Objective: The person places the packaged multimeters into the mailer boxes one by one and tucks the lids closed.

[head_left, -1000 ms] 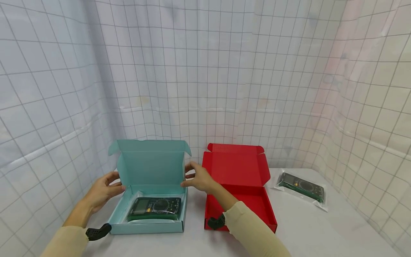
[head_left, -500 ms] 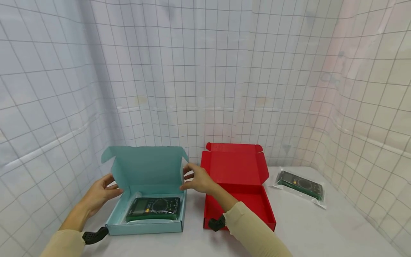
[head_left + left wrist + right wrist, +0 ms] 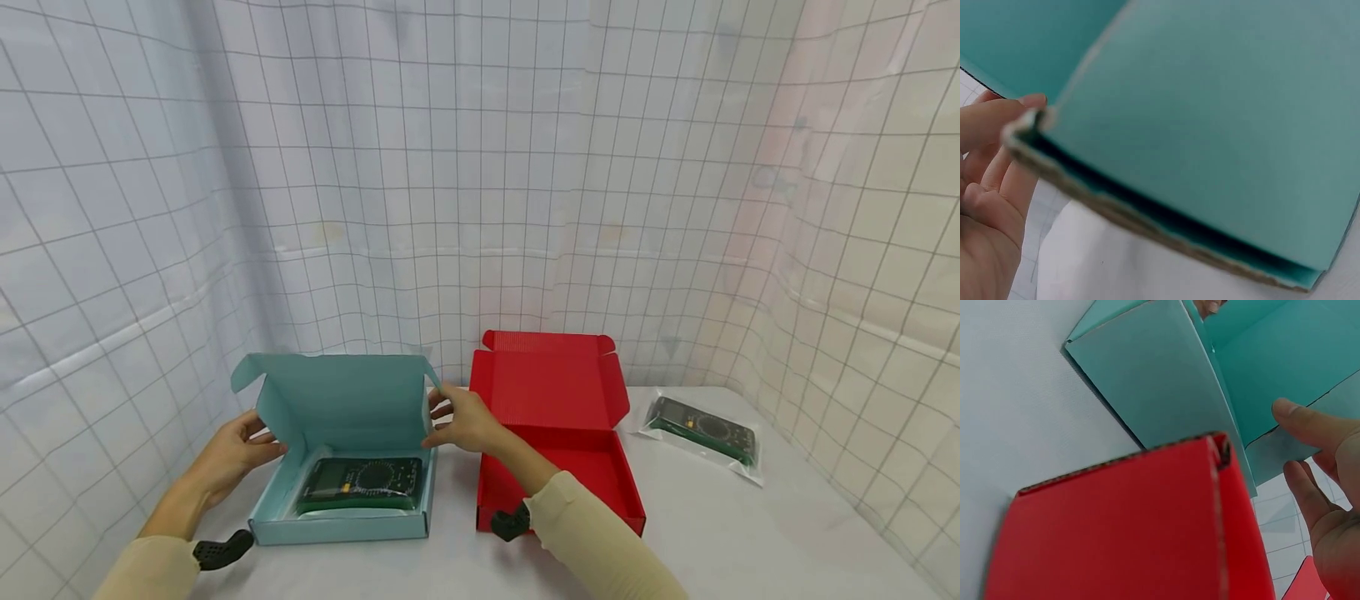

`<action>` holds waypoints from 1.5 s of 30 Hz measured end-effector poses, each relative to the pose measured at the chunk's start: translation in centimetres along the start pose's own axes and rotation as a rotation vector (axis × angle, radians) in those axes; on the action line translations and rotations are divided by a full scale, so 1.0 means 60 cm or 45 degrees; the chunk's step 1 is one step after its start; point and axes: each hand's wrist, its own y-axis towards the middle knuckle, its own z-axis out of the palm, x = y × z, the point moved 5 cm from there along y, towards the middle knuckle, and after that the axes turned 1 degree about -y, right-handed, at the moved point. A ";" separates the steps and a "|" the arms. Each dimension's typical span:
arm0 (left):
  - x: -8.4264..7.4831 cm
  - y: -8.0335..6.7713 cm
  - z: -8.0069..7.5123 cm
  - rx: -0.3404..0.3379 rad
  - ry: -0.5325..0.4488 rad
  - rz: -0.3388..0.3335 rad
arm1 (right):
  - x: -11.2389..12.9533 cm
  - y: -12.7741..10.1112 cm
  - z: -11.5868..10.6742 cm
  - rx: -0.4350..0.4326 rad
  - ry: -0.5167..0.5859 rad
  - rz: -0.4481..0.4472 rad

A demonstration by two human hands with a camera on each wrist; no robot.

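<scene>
In the head view, a teal cardboard box [image 3: 341, 531] stands with its lid [image 3: 345, 400] raised and leaning forward. Inside lies a dark green multimeter [image 3: 365, 482] in a clear plastic bag. My left hand [image 3: 228, 462] grips the lid's left side flap, its thumb low at the flap's edge; the left wrist view shows that hand [image 3: 991, 206] partly behind the box's cardboard corner. On the other side, my right hand [image 3: 467, 419] pinches the right side flap. Its thumb [image 3: 1300, 420] lies on the inner face, with the fingers behind, in the right wrist view.
Right of the teal box, a red cardboard box [image 3: 561, 525] stands open, lid tipped back, under my right forearm [image 3: 600, 533]. A second bagged multimeter [image 3: 705, 429] lies on the white table [image 3: 720, 542] at far right. A grid-patterned curtain [image 3: 480, 167] encloses the back and sides.
The teal lid has tilted forward and its top edge has come lower. Both hands have stayed at its side flaps, sinking slightly with it. The red box and bagged multimeters rest as before.
</scene>
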 end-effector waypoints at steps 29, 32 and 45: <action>0.003 -0.020 0.002 0.135 -0.040 0.004 | -0.001 -0.014 0.007 0.065 -0.173 -0.018; -0.002 -0.023 -0.001 0.168 -0.039 0.010 | 0.002 -0.019 -0.001 0.098 -0.088 0.032; -0.046 -0.050 -0.007 0.910 -0.825 0.130 | 0.017 -0.045 -0.024 0.411 0.417 0.183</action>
